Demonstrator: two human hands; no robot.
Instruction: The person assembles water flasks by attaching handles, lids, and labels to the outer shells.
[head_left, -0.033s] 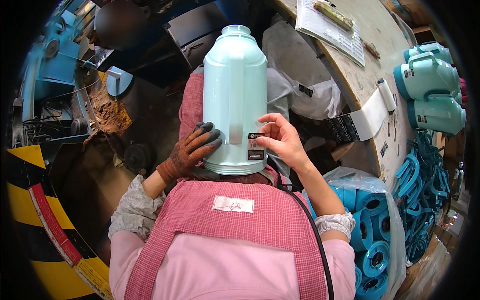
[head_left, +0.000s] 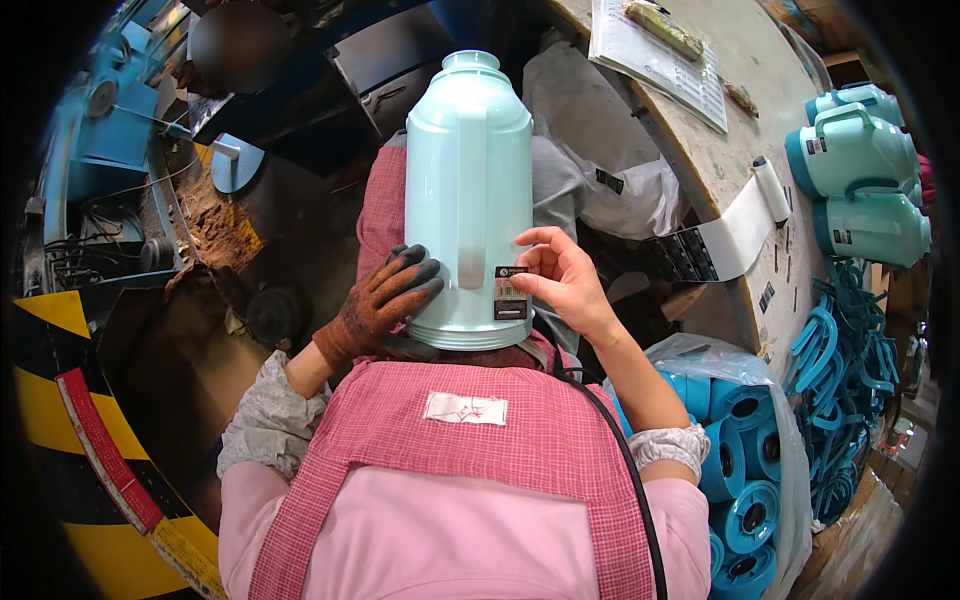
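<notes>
Mint-green plastic jug (head_left: 436,215) rests on the worker's lap (head_left: 382,208), its side steadied by the gloved left hand (head_left: 372,305), fingers spread; the right hand (head_left: 566,285) has its thumb at a black label (head_left: 511,303), forefinger apart. Smoothing outward from the middle should avoid creases.

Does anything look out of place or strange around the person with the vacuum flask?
Yes. A stray black label lies on the translucent plastic bag, apart from the label strip on the table. Only the left hand is gloved; the right hand is bare. The vacuum flask shows no visible damage.
</notes>
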